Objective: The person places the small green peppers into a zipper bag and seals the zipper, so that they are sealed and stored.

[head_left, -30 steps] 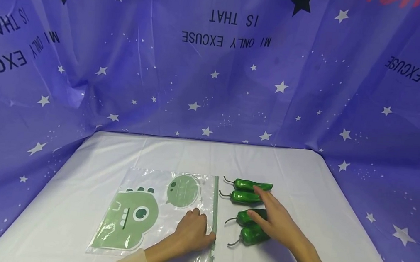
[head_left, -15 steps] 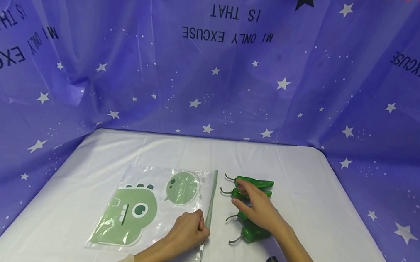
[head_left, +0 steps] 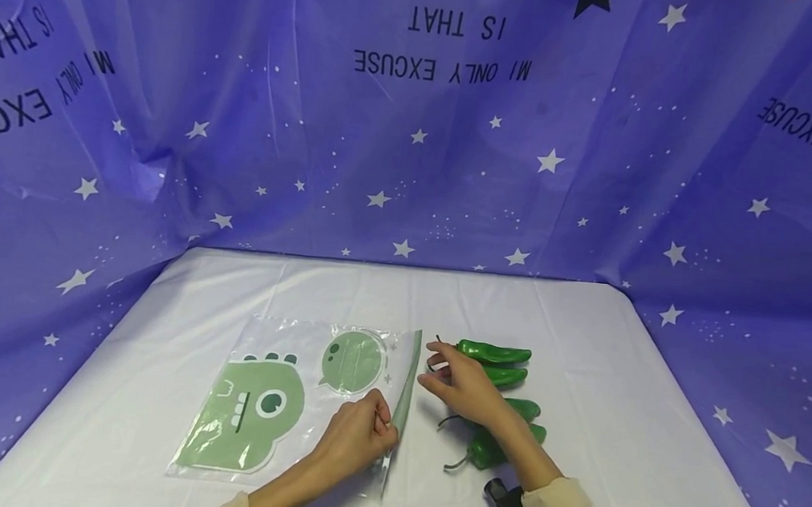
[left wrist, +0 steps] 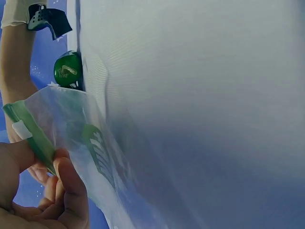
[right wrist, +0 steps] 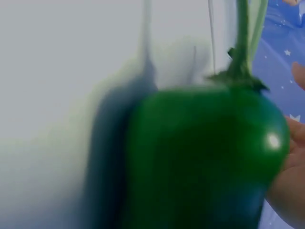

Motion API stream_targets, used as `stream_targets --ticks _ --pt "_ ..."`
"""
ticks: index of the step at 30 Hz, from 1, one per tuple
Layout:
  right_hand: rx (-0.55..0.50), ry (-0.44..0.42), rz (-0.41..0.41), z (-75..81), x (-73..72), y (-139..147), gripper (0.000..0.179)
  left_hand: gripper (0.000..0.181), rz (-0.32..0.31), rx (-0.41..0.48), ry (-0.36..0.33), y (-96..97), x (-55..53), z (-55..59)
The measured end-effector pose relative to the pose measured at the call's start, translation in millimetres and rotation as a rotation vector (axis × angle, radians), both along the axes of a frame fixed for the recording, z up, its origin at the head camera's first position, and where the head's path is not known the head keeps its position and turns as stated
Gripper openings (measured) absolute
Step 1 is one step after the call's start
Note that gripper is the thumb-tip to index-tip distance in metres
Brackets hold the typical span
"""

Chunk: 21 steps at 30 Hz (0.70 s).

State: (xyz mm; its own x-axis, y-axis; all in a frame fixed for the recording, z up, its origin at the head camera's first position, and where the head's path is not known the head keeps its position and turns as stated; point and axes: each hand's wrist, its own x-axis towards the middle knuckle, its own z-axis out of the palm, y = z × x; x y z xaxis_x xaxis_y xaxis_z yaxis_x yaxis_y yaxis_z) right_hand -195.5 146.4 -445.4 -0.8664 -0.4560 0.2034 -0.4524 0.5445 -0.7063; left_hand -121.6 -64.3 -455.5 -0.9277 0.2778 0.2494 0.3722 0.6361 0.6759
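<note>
A clear zip bag [head_left: 257,414] with a green dinosaur print lies flat on the white table, its green-edged mouth to the right. My left hand [head_left: 357,434] pinches that green edge between thumb and fingers and lifts it a little. A white slider [left wrist: 22,130] sits on the edge in the left wrist view. Several green peppers [head_left: 494,352] lie right of the bag, stems to the left. My right hand [head_left: 468,388] hovers over their stem ends, holding nothing, fingers slightly bent and apart, near the bag's mouth. One pepper [right wrist: 205,157] fills much of the right wrist view.
A purple cloth [head_left: 414,166] with stars and lettering hangs behind the table and at both sides. The white tablecloth [head_left: 345,288] spreads around the bag and peppers. A black wrist mount [head_left: 503,497] sits under the right forearm.
My left hand has taken the bag's green edge and pulled it up and slightly left. My right hand has moved left from over the peppers toward the bag's mouth.
</note>
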Motion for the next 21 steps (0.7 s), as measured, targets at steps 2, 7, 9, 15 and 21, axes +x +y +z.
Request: stream_targets --ticks 2,7,9,15,21 --pt "-0.012 -0.019 -0.016 -3.6 -2.4 -3 0.054 0.015 -0.003 0.016 -0.045 0.2 0.1 0.5" --pt "-0.024 -0.055 -0.082 -11.0 -9.1 -12 0.049 0.011 0.021 0.018 -0.069 0.7 -0.2 1.3" --pt "-0.017 -0.074 -0.103 -13.4 -12.1 -16 0.047 0.010 0.028 0.016 -0.066 0.2 -0.4 1.3" --pt "-0.001 -0.121 -0.139 -18.8 -16.7 -23 0.044 0.010 0.046 0.025 -0.039 -1.0 0.1 1.7" --pt "0.027 -0.136 -0.162 -21.8 -19.3 -27 0.046 0.007 0.066 0.089 -0.034 -3.7 1.2 6.4"
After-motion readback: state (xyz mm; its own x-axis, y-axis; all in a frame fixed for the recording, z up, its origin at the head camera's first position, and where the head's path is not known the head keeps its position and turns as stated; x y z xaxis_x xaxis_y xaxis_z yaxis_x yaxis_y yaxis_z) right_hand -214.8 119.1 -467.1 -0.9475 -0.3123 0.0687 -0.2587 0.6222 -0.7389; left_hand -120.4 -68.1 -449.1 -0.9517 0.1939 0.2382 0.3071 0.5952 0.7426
